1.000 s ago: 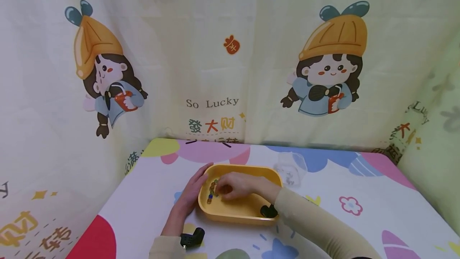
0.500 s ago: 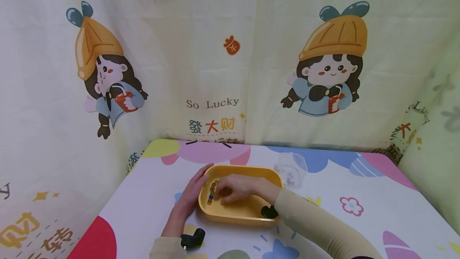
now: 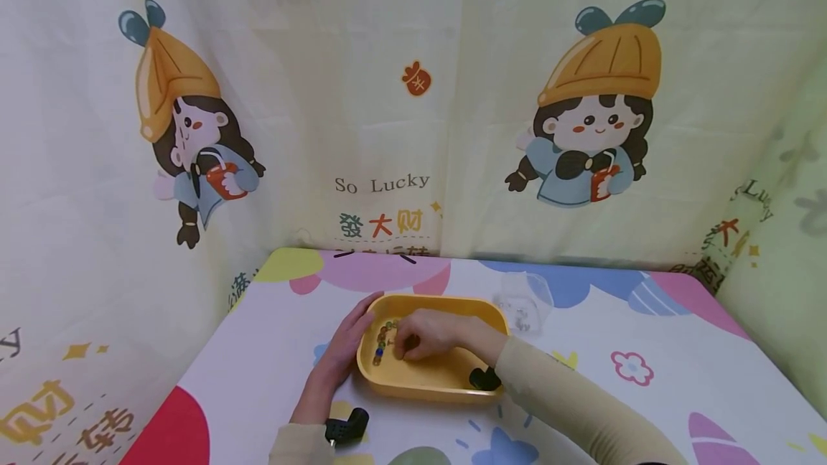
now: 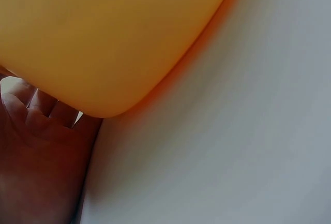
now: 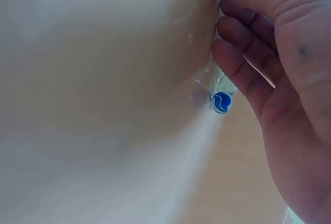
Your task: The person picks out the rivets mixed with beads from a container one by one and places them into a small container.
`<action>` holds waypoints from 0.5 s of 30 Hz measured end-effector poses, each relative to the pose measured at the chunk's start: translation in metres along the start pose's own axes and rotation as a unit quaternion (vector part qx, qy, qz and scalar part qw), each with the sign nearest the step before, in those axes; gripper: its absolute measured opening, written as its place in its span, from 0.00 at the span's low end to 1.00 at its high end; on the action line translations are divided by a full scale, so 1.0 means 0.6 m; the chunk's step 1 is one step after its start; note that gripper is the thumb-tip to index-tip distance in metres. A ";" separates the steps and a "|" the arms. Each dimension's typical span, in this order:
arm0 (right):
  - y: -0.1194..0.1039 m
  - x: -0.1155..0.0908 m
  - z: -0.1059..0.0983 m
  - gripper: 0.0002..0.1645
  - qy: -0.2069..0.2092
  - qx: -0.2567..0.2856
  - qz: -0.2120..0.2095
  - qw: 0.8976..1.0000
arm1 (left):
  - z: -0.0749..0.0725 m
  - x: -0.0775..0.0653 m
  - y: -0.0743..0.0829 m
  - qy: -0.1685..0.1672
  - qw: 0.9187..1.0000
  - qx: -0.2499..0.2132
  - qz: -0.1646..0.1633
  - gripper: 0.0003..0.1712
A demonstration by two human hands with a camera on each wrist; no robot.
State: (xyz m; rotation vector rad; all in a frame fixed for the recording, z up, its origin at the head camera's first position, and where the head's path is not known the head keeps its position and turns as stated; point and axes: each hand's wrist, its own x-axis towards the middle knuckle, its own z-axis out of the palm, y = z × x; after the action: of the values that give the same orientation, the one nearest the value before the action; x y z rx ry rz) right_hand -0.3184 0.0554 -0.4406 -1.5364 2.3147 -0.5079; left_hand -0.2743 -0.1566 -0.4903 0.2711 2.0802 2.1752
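Observation:
Inside a yellow tray lie several glass marbles, lined up near its left end; one shows blue. My left hand rests against the outside of the tray's left end, its fingers extended along the wall; the left wrist view shows the palm beside the yellow wall. Over the tray floor, just right of the marbles, my right hand reaches down with bent fingers. In the right wrist view a blue marble sits below the fingertips. Whether anything is pinched between thumb and fingers is hidden.
A clear plastic box stands on the table behind the tray's right corner, with small see-through things in it. The table wears a colourful printed cover. A printed curtain hangs behind and along the sides.
My right hand has shifted slightly right, away from the row, so more marbles and a small piece beside them show. My left hand and the tray stay put.

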 end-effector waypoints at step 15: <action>0.003 -0.007 -0.003 0.07 0.019 0.016 0.058 0.998 | 0.002 0.002 0.000 0.006 1.000 -0.003 -0.004 0.27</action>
State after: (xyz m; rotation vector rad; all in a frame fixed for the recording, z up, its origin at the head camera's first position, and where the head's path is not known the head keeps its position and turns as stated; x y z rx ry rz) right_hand -0.3190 0.0601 -0.4393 -1.3794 2.3948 -0.5460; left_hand -0.2754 -0.1553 -0.4904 0.2479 2.0761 2.1841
